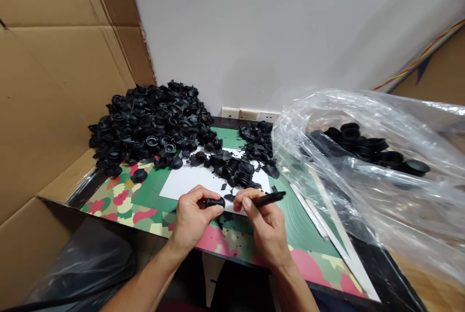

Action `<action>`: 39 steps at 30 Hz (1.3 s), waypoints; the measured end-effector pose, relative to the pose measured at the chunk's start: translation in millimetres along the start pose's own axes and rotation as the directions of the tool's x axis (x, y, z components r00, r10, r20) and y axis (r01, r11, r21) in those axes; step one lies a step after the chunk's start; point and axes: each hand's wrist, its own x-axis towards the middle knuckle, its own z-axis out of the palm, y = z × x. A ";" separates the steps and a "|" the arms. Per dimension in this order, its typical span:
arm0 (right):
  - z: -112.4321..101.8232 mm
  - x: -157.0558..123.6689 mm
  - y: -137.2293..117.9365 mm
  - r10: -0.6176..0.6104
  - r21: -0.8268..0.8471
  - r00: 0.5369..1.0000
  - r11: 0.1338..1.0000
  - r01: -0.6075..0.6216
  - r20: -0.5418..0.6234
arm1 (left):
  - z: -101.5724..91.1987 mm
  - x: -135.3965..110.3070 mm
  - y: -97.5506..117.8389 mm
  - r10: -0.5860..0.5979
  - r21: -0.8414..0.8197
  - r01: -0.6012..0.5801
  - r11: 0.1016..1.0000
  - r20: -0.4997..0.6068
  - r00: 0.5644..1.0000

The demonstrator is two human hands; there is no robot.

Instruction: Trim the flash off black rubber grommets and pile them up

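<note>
My left hand (192, 219) pinches a small black rubber part (215, 202) between thumb and fingers, above the near edge of a white sheet (189, 182). My right hand (264, 227) is closed on a thin black tool (268, 199) held like a pen, its tip close to the rubber part. Black rubber scraps (228, 196) lie on the sheet right behind my hands.
A large heap of black ribbed rubber parts (152, 125) fills the table's far left. A smaller pile of trimmings (258, 145) lies at the back centre. A clear plastic bag (370, 176) with black rings (378, 149) covers the right side. Cardboard (54, 84) walls the left. The mat (232, 239) is camouflage-patterned.
</note>
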 end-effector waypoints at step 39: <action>-14.2 12.0 -0.5 -0.032 -0.404 0.997 0.915 0.001 -0.068 | -5.7 1.6 -0.9 0.025 -0.079 -0.026 0.996 -0.012 1.000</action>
